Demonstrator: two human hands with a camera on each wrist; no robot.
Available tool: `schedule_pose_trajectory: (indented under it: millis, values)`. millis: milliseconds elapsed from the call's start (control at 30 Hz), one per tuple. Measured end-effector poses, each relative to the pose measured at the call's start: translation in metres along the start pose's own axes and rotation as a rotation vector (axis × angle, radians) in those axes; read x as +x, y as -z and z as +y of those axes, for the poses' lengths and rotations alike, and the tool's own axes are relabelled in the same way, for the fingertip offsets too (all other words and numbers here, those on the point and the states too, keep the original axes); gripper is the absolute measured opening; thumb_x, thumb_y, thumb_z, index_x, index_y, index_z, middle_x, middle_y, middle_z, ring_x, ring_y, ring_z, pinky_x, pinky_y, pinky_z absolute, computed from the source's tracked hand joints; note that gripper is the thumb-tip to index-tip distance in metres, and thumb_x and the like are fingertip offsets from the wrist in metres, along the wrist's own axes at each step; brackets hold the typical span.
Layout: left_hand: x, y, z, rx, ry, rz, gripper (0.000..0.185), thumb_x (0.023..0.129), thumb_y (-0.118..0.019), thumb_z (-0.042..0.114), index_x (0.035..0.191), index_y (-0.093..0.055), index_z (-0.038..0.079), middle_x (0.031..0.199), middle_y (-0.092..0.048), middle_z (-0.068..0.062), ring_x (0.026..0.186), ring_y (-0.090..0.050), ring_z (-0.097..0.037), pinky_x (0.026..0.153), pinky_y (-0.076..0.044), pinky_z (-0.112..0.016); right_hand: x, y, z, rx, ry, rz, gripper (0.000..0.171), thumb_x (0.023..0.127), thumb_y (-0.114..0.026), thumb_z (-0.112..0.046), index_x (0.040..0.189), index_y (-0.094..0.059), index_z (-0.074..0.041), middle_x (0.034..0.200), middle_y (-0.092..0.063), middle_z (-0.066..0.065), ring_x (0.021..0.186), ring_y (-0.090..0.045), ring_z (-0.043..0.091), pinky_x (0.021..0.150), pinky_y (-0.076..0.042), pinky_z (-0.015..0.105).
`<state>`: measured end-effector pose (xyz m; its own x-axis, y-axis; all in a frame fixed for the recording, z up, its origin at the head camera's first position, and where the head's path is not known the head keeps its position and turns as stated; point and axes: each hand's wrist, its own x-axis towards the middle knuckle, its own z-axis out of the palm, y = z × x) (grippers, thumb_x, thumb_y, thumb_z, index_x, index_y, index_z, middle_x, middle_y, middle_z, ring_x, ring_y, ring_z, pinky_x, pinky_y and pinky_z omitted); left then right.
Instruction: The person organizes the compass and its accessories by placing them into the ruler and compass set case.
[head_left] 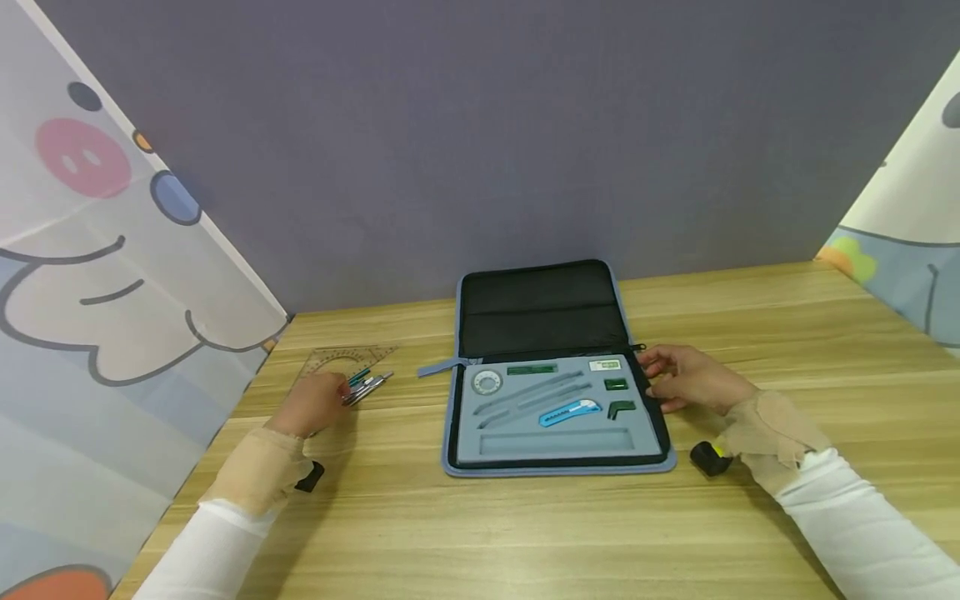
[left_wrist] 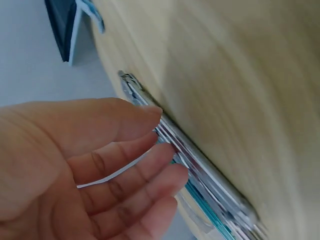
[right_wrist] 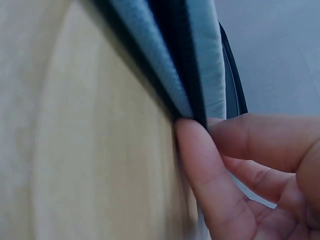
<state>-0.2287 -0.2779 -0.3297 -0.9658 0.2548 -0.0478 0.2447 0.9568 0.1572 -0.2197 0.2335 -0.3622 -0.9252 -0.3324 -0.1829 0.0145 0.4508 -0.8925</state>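
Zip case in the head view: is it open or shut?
The zip case is open: its black-lined lid is turned back, exposing the grey tray and the blue cutter in it.

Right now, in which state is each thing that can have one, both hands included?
Case: open, lid swung back.
Blue cutter: in its slot; blade too small to judge.
Round dial: set in the insert.
Green pieces: in the insert.
White block: likewise.
Set square: flat, partly covered by left hand.
Silver tools: beside a teal stick.
Left hand: fingers bent at the silver tools; grip unclear.
Right hand: pinches the case's edge.
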Motion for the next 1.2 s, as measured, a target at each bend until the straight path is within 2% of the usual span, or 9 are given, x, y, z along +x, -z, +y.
schedule_pose_trajectory:
  millis: [200,533,900,1200]
  values:
    - [-0.004,-0.002,-0.004,0.003,-0.003,0.001,0.020,0.072,-0.076,0.005,0.087,-0.065,-0.003,0.084,-0.065,-0.014,0.076,-0.060,-0.030,0.069,-0.049,-0.044,0.000,-0.001,0.000,-0.010,0.003,0.004,0.054,0.083,-0.059,0.002,0.131,-0.036,0.013,0.109,-0.044,0.022,0.081,-0.056,0.019,0.064,-0.055,0.033]
    - [-0.002,-0.004,-0.002,-0.007,0.027,-0.028,0.015,0.073,-0.070,0.003,0.087,-0.066,-0.002,0.082,-0.066,-0.011,0.070,-0.059,-0.022,0.065,-0.049,-0.042,0.000,-0.002,-0.001,-0.014,-0.003,0.010,0.055,0.082,-0.060,0.002,0.131,-0.037,0.012,0.110,-0.045,0.023,0.081,-0.056,0.020,0.063,-0.055,0.033]
    - [-0.001,-0.008,-0.004,0.005,-0.012,0.003,0.015,0.073,-0.075,0.010,0.079,-0.065,0.001,0.075,-0.063,-0.008,0.064,-0.054,-0.018,0.059,-0.047,-0.037,0.001,-0.001,-0.001,-0.009,-0.013,0.007,0.053,0.083,-0.061,0.002,0.130,-0.037,0.012,0.108,-0.045,0.022,0.081,-0.056,0.020,0.064,-0.055,0.033]
    - [0.000,-0.011,-0.001,-0.011,0.005,-0.026,0.014,0.075,-0.072,0.011,0.072,-0.061,0.003,0.070,-0.057,-0.004,0.061,-0.049,-0.016,0.056,-0.041,-0.031,0.001,-0.001,-0.001,0.000,-0.014,0.009,0.055,0.082,-0.060,0.002,0.131,-0.036,0.012,0.109,-0.044,0.022,0.081,-0.056,0.020,0.064,-0.055,0.033]
